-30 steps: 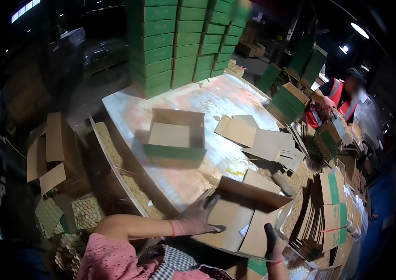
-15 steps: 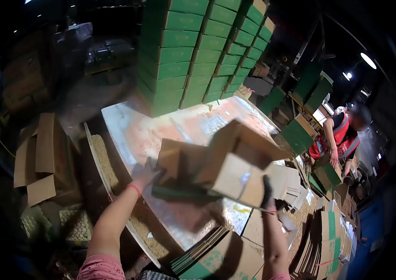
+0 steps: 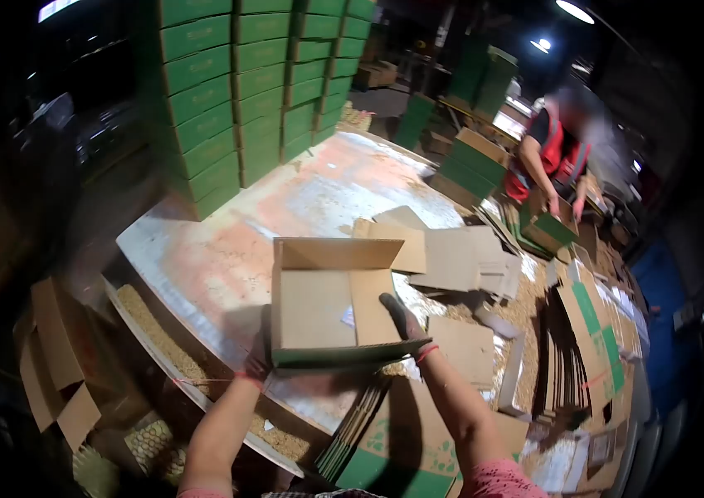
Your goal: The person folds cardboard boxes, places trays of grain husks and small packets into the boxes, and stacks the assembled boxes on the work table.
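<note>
An open cardboard box (image 3: 314, 307), brown inside and green on its near outer wall, is held in front of me over the table. My left hand (image 3: 259, 353), in a dark glove, grips its near left corner; the fingers are partly hidden by the box. On the right side, my right hand (image 3: 404, 319), also gloved, clasps the wall with its fingers reaching inside. A small pale label-like patch (image 3: 348, 316) shows on the box's floor. Just below the right forearm lies a stack of flat green-and-brown cartons (image 3: 397, 440).
Tall stacks of green boxes (image 3: 198, 108) stand on the table (image 3: 227, 249) at the back left. Loose cardboard pieces (image 3: 455, 257) lie to the right. A trough of grainy material (image 3: 157, 332) runs along the left edge. A co-worker in a red vest (image 3: 547, 153) handles another box (image 3: 549, 228).
The box has gone from tilted, with one panel splayed out to the left, to level and squared in front of me. My left hand has come onto its side. The view has swung right.
</note>
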### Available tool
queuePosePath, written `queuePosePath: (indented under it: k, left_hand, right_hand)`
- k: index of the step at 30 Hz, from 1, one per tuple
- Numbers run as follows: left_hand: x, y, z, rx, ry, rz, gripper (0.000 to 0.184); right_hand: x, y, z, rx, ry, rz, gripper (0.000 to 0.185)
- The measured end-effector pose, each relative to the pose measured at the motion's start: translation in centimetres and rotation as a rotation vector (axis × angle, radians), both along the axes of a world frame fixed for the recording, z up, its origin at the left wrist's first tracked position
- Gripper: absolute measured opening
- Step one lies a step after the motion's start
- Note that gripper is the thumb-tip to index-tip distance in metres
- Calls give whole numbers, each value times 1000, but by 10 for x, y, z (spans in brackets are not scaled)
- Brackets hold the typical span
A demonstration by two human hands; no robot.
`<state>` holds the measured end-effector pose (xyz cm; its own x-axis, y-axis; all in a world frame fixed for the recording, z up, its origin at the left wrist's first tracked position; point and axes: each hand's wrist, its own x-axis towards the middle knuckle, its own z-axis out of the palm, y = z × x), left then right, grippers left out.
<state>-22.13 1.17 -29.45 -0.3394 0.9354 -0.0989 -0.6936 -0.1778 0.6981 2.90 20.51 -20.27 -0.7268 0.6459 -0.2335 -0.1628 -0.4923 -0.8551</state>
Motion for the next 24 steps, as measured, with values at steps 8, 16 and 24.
queuePosePath:
  k: [8,16,24]
  left_hand:
    - [61,-52,-7,128,-305,322,58]
    - [296,-66,81,-527,1539,-220,51]
    - [342,-107,206,-212,1251,532,80]
  right_hand:
    - [287,-84,37,973,-963,-845,57]
    - [464,-181,-8,713,-1215,-611,70]
    - [486,-157,151,800,-264,-1087,62]
